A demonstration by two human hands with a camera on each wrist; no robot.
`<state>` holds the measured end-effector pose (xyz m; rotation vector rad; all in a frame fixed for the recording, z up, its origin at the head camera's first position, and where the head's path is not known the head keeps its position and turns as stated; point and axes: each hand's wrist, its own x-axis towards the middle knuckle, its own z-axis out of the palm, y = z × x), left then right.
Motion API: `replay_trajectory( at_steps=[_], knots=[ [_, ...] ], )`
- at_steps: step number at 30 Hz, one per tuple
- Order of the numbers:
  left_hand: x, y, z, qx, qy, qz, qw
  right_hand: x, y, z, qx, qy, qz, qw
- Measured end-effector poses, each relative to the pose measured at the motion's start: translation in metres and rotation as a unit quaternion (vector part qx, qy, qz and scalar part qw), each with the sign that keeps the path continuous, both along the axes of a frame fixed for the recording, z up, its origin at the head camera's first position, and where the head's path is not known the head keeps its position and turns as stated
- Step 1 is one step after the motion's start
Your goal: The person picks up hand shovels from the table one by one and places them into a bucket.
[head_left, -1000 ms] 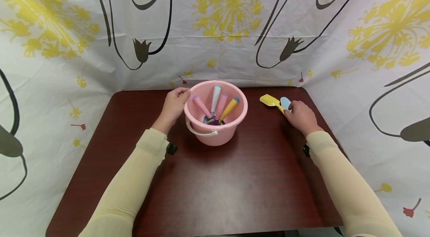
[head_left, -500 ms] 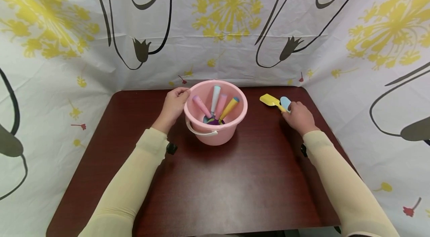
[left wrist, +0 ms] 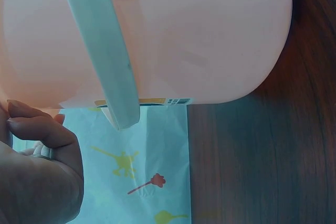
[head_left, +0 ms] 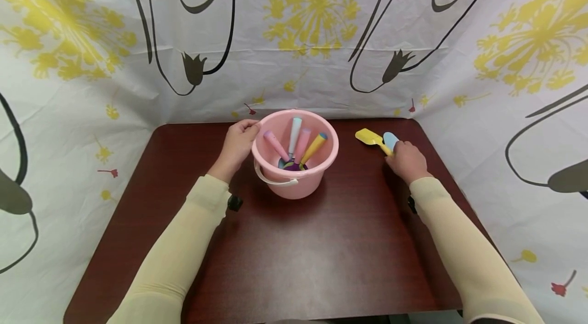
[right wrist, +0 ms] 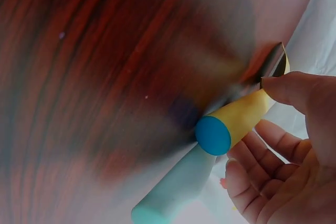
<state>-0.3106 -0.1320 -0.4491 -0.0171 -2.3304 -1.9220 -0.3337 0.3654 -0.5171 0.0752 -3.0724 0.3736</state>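
At the rim of the pink bucket (head_left: 300, 187), my left hand (head_left: 236, 146) pinches the left side; the left wrist view shows curled fingers of that hand (left wrist: 44, 166) against the bucket (left wrist: 220, 40). Farther right, my right hand (head_left: 408, 162) is over the handles of a yellow shovel (head_left: 368, 136) and a light blue one (head_left: 390, 139) lying on the table. In the right wrist view, thumb and fingers of this hand (right wrist: 294, 150) hold the blue-ended yellow handle (right wrist: 244, 114). The pale teal handle (right wrist: 176, 187) lies beside it.
Inside the bucket several tools stand handle up: two pink (head_left: 275, 145), one pale blue (head_left: 295, 135), one yellow (head_left: 314, 148). The white bucket handle (head_left: 275, 181) hangs down in front. A patterned cloth (head_left: 294, 74) rises behind the dark table (head_left: 294, 263).
My right hand has shifted slightly left and towards me, its fingers closing around the yellow shovel's handle. My left hand and the bucket have not visibly moved.
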Motion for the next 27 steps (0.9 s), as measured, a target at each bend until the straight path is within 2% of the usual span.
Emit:
replay_trajectory(
  at_steps=[16,27],
  knots=[
    [0.0006,-0.0003,-0.0002,0.003,-0.001,-0.005,1.0000,-0.0002,-0.0020,-0.0021,0.009,-0.014,-0.017,0.9997],
    [-0.0011,-0.0004,-0.0016,0.003,0.002,-0.003,1.0000,-0.0026,-0.0009,-0.0055,-0.012,-0.012,-0.036,0.9992]
  ],
)
